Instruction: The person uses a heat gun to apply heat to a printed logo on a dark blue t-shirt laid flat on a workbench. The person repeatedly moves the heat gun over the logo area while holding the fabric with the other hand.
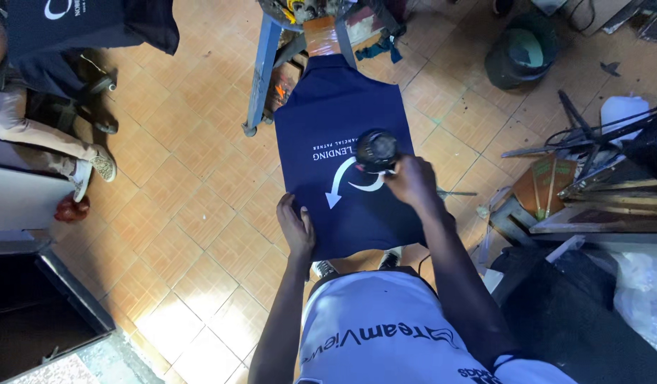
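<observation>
matt navy cloth shirt, glossy tile floor

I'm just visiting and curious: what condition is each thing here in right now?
Navy shirt: spread flat on a board, white print facing up.
Black round tool: held over the print, pointed down at it.
Right hand: gripping the tool.
Left hand: pressing the shirt's lower left edge.
Blue metal stand: upright on the tiled floor.
Dark bucket: upright.
</observation>
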